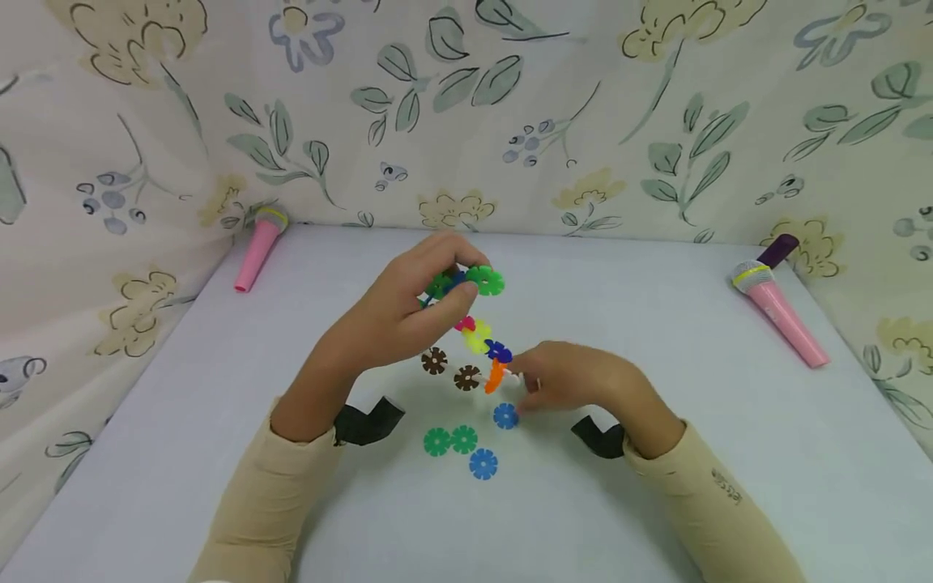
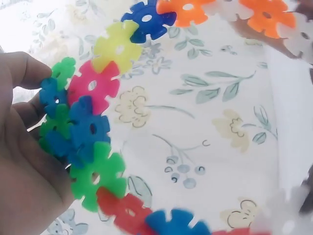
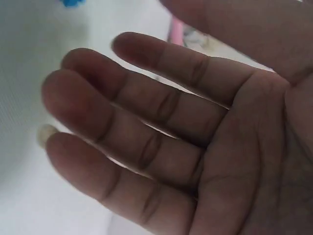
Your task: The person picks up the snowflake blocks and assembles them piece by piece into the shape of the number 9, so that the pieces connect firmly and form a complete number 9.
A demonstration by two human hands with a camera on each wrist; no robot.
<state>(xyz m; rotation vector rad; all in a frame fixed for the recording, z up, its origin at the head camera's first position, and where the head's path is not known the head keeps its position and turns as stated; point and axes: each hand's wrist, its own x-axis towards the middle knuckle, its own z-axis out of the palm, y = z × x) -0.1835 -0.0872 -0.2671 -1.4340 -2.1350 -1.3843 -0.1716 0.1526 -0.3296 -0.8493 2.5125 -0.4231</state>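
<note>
My left hand is raised over the table. It pinches a chain of interlocked flower-shaped plastic discs by its green and blue pieces. In the left wrist view, one strand runs through a pink disc, a yellow disc and orange discs. Another strand passes a green disc and red and blue ones. Beside the chain's lower end is my right hand, its fingers loosely bent with nothing seen held in the right wrist view. A loose blue disc lies by its thumb.
On the white table lie two brown discs, two green discs and another blue disc. A pink microphone stands back left, another pink microphone lies right. Floral cloth hangs behind.
</note>
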